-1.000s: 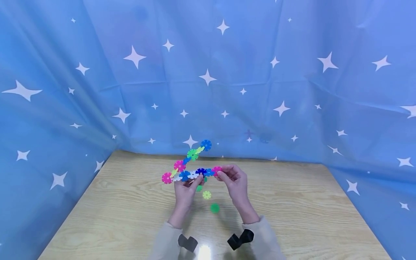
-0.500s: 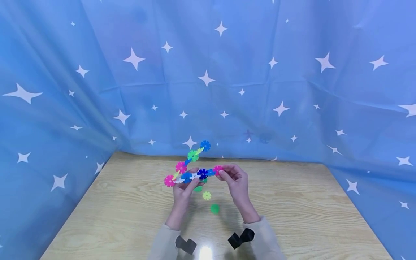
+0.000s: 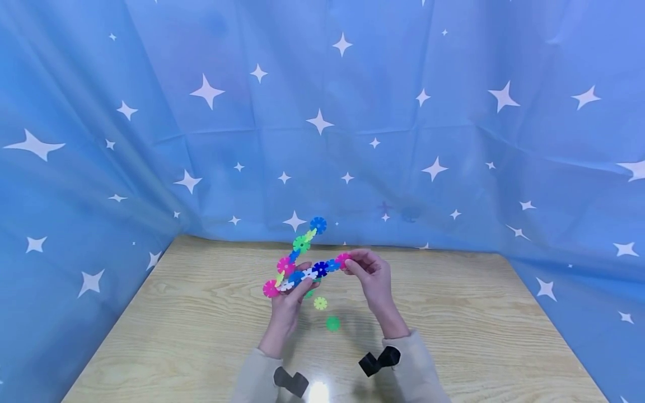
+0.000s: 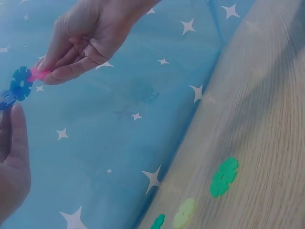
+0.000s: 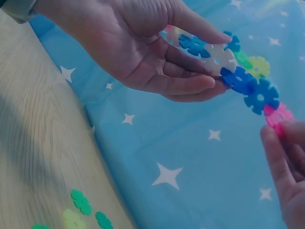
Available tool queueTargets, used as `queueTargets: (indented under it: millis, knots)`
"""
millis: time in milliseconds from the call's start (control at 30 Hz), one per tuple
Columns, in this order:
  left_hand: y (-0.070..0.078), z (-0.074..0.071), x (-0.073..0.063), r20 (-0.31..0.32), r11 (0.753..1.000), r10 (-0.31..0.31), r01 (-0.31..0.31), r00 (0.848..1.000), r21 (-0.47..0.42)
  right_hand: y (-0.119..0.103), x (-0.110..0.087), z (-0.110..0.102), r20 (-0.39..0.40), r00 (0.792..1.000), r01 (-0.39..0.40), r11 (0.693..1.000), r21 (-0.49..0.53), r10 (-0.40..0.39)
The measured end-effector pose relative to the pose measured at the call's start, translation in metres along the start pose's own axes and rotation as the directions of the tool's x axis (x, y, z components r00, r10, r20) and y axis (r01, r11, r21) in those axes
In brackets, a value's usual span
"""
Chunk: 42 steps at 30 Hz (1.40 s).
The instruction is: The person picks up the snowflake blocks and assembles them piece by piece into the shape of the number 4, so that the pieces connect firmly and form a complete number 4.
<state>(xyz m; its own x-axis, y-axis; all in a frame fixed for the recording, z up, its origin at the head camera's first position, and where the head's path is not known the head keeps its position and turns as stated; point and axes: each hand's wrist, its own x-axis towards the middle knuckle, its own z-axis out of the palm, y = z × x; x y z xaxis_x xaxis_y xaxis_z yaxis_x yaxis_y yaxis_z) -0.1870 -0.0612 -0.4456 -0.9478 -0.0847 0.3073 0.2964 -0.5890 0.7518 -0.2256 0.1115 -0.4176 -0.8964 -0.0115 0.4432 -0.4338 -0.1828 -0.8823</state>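
A bent chain of slotted plastic snowflake discs in pink, blue, white, green and yellow is held above the table. My left hand holds it from below near a white disc, thumb on the near side. With thumb and fingers my right hand pinches the pink disc at the chain's right end. That pink disc overlaps a blue disc; the slots where they meet are too small to judge. The chain's other arm rises away to a blue disc at its far end.
On the wooden table below the hands lie several loose discs, among them a green disc and a yellow-green disc. A blue star-patterned cloth hangs behind the table and along its sides.
Both hands and the chain have shifted slightly right. The chain's near arm now slants up toward the right hand, and my left thumb has gone from the dark blue disc to the white one.
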Motion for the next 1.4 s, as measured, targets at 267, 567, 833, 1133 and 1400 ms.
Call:
queueTargets:
  millis: [267,567,833,1133,1400]
  knots:
    - [-0.003,0.006,-0.002,-0.067,0.995,-0.012,0.019,0.998,0.101,0.001,0.005,0.0,-0.02,0.999,-0.031,1.0,-0.001,0.031]
    - [-0.006,0.006,0.0,-0.125,0.982,-0.006,0.03,0.992,0.189,0.004,0.006,0.004,-0.041,0.99,-0.135,0.991,0.012,0.135]
    - [-0.008,0.006,0.002,-0.206,0.995,-0.006,0.026,0.978,0.095,0.007,0.004,0.005,-0.025,0.965,-0.261,0.965,0.027,0.262]
    - [-0.007,0.003,0.004,-0.29,0.999,0.02,-0.011,0.957,0.034,0.028,-0.015,-0.007,0.107,0.906,-0.348,0.864,-0.364,0.41]
    - [-0.005,-0.003,0.006,-0.308,1.0,0.014,-0.017,0.951,-0.005,0.055,-0.044,-0.01,0.33,0.832,-0.081,0.686,-0.724,0.447]
